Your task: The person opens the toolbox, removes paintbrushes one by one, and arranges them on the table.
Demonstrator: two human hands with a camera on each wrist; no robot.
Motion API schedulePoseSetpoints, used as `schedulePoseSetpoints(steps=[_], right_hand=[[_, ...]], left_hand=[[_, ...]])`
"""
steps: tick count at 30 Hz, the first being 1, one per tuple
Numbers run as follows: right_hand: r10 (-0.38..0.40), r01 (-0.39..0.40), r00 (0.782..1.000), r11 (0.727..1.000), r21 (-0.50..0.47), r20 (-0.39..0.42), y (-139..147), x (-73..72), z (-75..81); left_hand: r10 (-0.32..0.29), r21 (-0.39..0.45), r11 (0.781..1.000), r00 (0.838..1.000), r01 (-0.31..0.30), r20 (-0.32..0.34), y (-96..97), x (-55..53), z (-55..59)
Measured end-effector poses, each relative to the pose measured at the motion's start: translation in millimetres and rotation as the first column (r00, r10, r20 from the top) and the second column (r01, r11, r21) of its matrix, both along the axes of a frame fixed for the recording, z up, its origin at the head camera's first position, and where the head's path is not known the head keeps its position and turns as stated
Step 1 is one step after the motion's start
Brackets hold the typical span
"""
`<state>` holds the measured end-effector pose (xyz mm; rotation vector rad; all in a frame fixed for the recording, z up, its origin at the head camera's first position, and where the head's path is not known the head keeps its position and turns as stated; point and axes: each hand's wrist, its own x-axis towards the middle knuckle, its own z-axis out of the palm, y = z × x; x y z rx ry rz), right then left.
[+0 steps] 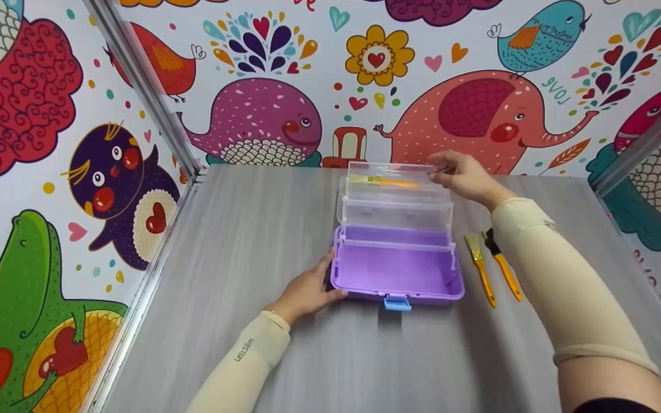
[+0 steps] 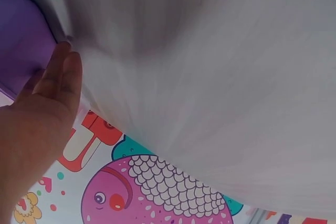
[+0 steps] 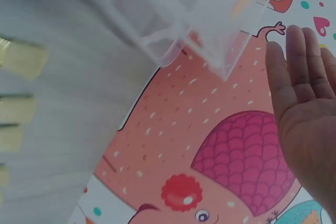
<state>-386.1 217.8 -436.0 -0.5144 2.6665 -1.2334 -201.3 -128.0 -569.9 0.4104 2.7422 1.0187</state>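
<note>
A purple toolbox (image 1: 396,275) stands unfolded on the table, with clear tiered trays (image 1: 396,217) raised at its back and a blue latch (image 1: 397,303) in front. My left hand (image 1: 307,291) rests against its left side, fingers fairly straight along the wall and thumb at the front corner. In the top tray lies a paintbrush (image 1: 391,182) with an orange handle. Beside that tray's upper right corner is my right hand (image 1: 461,175); in the right wrist view its palm (image 3: 315,124) shows straight fingers, apart from the tray, holding nothing.
Right of the toolbox lie a paintbrush (image 1: 481,272) and another orange-handled brush (image 1: 505,267), partly behind the right forearm. Several pale bristle ends (image 3: 23,59) show in the right wrist view. A printed wall (image 1: 284,115) bounds the grey table (image 1: 238,229) at the back.
</note>
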Motion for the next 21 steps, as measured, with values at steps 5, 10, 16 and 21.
schedulePoseSetpoints(steps=[5,10,16,21], right_hand=[[-0.044,0.045,0.999,0.998,-0.033,0.032,-19.2,-13.8,-5.6],[-0.096,0.097,0.995,0.995,-0.025,0.037,-33.2,-22.7,-18.4],[-0.090,0.091,0.996,0.995,0.027,-0.022,-48.9,-30.8,-28.1],[-0.074,0.076,0.997,0.994,0.073,-0.025,-58.8,-34.4,-35.1]], left_hand=[[0.005,0.006,1.000,1.000,-0.005,0.006,0.3,1.7,-0.7],[0.003,0.000,1.000,1.000,-0.003,0.005,0.7,1.7,-2.2],[0.009,-0.001,1.000,1.000,-0.009,0.010,1.0,1.5,-2.1],[0.020,0.003,1.000,1.000,-0.020,0.018,0.9,2.4,-1.1]])
